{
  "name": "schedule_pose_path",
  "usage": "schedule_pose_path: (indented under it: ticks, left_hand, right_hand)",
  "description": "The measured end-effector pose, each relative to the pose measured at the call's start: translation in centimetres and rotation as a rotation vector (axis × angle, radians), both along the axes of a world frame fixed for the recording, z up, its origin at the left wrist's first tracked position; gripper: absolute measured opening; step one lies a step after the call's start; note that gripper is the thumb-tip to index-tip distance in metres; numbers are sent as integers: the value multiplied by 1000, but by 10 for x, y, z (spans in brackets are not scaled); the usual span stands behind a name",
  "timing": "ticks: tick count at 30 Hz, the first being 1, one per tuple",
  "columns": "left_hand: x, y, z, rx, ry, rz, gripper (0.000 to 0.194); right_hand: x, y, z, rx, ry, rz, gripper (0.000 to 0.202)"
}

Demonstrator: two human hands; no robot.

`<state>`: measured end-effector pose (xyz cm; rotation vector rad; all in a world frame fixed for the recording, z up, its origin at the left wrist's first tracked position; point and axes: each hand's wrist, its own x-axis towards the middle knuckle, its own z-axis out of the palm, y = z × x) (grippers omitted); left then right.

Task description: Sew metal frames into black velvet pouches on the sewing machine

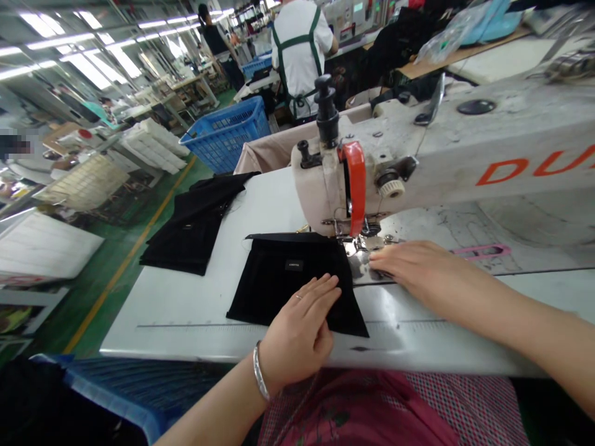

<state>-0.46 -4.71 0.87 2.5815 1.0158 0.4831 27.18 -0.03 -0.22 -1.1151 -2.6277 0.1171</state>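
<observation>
A black fabric piece (274,291) with a small dark label (294,265) lies flat on the white sewing table (186,303). Its right edge reaches the presser foot (356,244) of the sewing machine (320,173). My left hand (302,328) rests on the fabric's lower right part, fingers stretched out flat, with nothing gripped. Just right of the presser foot, my right hand (413,266) has its fingertips drawn together at the metal plate (360,267). What they pinch, if anything, is hidden beneath them.
More black fabric pieces (186,229) are piled at the table's left end. A blue basket (227,133) stands beyond it, and a blue crate (116,396) is below at left. A pink strip-like object (483,251) lies on the machine bed. A person (300,56) works ahead.
</observation>
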Motion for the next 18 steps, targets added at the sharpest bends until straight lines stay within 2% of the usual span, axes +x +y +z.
schedule_pose_path:
  ticks: [2, 4, 6, 8, 9, 11, 14, 18]
  left_hand:
    - [2, 1, -2, -2, -12, 20, 57]
    - [2, 3, 0, -43, -91, 84, 49]
    - [1, 6, 5, -86, -240, 242, 38]
    - [-1, 8, 8, -115, -341, 371, 31]
    - [-2, 8, 9, -121, -359, 388, 29]
    - [-3, 9, 9, -132, -357, 372, 29]
    - [-3, 10, 6, -123, -337, 346, 31]
    - [-5, 13, 6, -86, -302, 294, 35]
  right_hand:
    - [-13, 15, -4, 69, -13, -122, 17]
    - [-27, 27, -6, 150, -18, -219, 15]
    - [-35, 28, -7, 161, 29, -221, 17]
    - [-35, 16, -5, 114, 93, -152, 20]
    - [-33, 5, -4, 70, 125, -106, 22]
    - [-28, -20, -3, -33, 188, -32, 27]
    - [-28, -53, -6, -135, 291, -20, 37]
    - [-42, -71, -13, -115, 423, -16, 12]
